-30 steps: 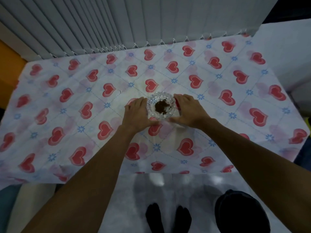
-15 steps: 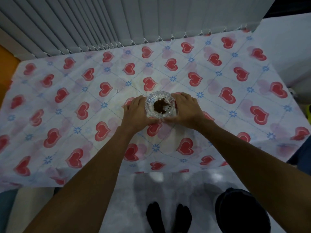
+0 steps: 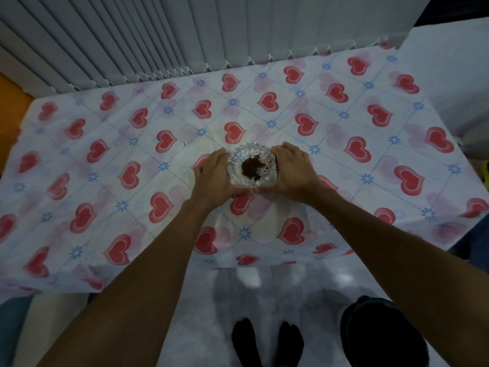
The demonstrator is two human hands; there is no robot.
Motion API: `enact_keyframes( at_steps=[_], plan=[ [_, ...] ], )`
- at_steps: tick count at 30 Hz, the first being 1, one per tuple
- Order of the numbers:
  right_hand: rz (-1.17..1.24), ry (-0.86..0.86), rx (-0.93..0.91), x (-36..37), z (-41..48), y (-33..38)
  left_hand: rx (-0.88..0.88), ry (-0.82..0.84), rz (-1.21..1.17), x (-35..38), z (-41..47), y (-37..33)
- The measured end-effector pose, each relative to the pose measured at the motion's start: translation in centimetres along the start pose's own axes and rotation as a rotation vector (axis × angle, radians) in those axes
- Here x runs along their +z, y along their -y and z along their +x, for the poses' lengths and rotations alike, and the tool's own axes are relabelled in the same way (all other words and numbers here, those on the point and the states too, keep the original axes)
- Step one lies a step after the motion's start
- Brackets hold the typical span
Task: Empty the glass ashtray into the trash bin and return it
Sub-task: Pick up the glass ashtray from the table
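Note:
A round cut-glass ashtray (image 3: pixel 260 157) with a dark brown heap of ash in its middle sits near the centre of the table. My left hand (image 3: pixel 214 177) cups its left side and my right hand (image 3: pixel 292 172) cups its right side, thumbs meeting below it at the near rim. Both hands grip the ashtray. I cannot tell whether it is lifted off the cloth. A black trash bin (image 3: pixel 381 332) stands on the floor at the lower right, partly hidden by my right forearm.
The table wears a white cloth with red hearts (image 3: pixel 105 181). Grey vertical blinds (image 3: pixel 185 35) hang behind it. My feet in dark socks (image 3: pixel 267 340) stand on the pale floor before the table's near edge. A white surface (image 3: pixel 449 75) lies at the right.
My hands closed in from the sides of the ashtray until the thumbs met under its near rim. The view shifted slightly.

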State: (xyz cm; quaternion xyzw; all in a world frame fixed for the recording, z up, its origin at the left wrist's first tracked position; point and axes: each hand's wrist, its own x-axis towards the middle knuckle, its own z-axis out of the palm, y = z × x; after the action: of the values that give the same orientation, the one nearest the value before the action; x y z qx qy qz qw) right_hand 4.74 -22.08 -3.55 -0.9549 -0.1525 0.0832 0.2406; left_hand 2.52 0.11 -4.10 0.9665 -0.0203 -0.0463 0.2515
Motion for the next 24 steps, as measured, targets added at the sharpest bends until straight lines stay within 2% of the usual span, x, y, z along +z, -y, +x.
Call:
enact_keyframes(
  at_steps=[10,15,21,24],
  plan=[
    [0.061,-0.097,-0.019,-3.5,-2.2,0.8,0.073,-0.011,-0.151,-3.0,-0.7,-3.7],
    [0.100,-0.143,0.039,-6.0,-4.7,0.8,0.093,0.055,-0.068,-4.5,-0.7,-6.8],
    [0.096,-0.249,0.078,-10.3,-9.7,-0.2,0.215,0.097,-0.047,-5.3,-0.9,-12.5],
    [0.086,-0.288,0.137,-11.7,-12.8,-0.9,0.289,0.145,-0.110,-4.6,-1.3,-14.6]
  ],
)
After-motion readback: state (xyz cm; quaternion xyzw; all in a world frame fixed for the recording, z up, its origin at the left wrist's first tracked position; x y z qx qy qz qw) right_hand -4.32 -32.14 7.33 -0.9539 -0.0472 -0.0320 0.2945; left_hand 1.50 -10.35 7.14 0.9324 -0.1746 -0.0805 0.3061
